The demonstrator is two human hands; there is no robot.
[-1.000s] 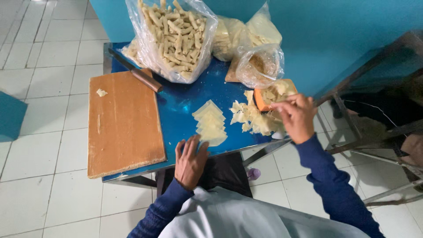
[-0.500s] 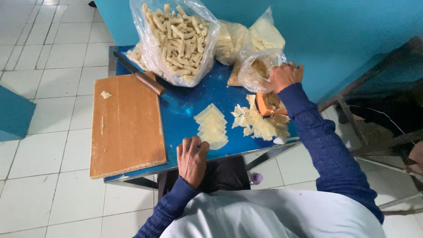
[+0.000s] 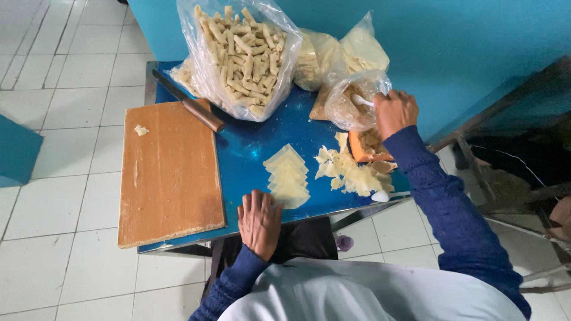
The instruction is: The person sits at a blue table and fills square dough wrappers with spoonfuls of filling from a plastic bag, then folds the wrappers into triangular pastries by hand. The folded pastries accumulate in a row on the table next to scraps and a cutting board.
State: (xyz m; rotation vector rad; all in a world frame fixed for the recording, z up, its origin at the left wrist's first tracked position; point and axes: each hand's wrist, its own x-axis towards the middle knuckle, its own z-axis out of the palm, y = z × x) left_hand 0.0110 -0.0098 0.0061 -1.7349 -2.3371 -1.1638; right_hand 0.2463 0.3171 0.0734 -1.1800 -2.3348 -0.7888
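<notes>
The right hand (image 3: 395, 112) is stretched to the far right of the blue counter (image 3: 250, 148), where it is closed around the handle of a white spoon (image 3: 361, 101) whose bowl is dipped into the small clear bag of brownish filling (image 3: 351, 108). The spoon's long axis is laid roughly left to right, the bowl pointing left into the bag and the handle hidden in the fist. The left hand (image 3: 260, 221) is laid flat and empty on the near edge of the counter, fingers relaxed, gripping nothing. Just beyond the left hand's fingertips, slightly to the right, the fanned stack of pale wrapper sheets (image 3: 288, 176) is set, its long axis running near to far. The stack is therefore much closer to the left hand than to the right, and the filling lies far and right of it, with a loose heap of wrapper scraps (image 3: 348, 173) and an orange tub (image 3: 369, 145) in between. A second white spoon (image 3: 386, 195) is seen at the near right edge of the counter. To the left, a wooden cutting board (image 3: 169, 172) is laid with a knife (image 3: 187, 102) across its far corner, and a large clear bag of rolled pastries (image 3: 241, 56) is stood against the far wall
</notes>
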